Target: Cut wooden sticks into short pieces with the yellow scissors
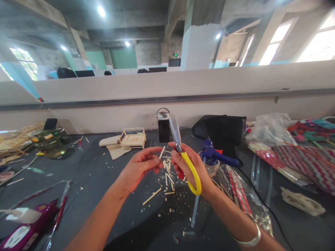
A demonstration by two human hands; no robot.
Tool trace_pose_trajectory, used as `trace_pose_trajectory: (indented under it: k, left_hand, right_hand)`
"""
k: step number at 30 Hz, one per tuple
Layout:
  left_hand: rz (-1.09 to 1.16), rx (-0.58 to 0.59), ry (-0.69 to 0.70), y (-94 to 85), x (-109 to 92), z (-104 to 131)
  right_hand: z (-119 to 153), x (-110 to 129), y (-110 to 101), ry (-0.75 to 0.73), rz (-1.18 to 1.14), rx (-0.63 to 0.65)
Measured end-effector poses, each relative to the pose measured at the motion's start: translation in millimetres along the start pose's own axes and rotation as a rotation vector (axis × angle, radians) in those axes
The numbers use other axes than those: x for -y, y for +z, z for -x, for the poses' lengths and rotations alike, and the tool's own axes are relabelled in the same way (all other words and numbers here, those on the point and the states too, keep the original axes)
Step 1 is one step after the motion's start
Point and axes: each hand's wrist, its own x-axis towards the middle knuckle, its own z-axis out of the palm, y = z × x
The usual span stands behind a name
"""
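Note:
Between the thumb and fingers of my left hand point(142, 167) is a short pale stick point(162, 152), tilted upward. My right hand point(190, 165) is wrapped round scissors with yellow handles point(194, 176); their blades point up and look closed. The two hands are a little apart, over the dark table point(104, 198). Below and between them lie several cut wooden stick pieces point(169, 179) and small scraps. A small wooden frame model point(133, 138) stands behind my left hand, beside a piece of brown card point(116, 152).
A blue glue gun point(220, 156) with a black cable lies right of my right hand. Behind stand a dark phone-like object point(164, 130) and a black bag point(222, 129). Plastic-wrapped sticks point(239, 191) lie at right, a purple power strip point(31, 223) at lower left.

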Motion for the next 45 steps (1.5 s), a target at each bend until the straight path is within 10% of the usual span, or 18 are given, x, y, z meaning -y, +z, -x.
trace_pose_trajectory:
  k: [14, 32, 38, 45]
  left_hand:
    - [0.220, -0.158, -0.263, 30.8, 46, 93]
    - [0.223, -0.100, -0.425, 48.2, 77, 133]
    - [0.303, -0.197, -0.190, 40.3, 95, 137]
    - [0.431, 0.091, -0.127, 33.9, 109, 130]
  right_hand:
    - [159, -37, -16, 0.535, -0.113, 0.406]
    - [181, -33, -21, 0.428, 0.134, 0.522]
    - [190, -41, -14, 0.532, 0.161, 0.411]
    - [188, -43, -6, 0.505, 0.027, 0.524]
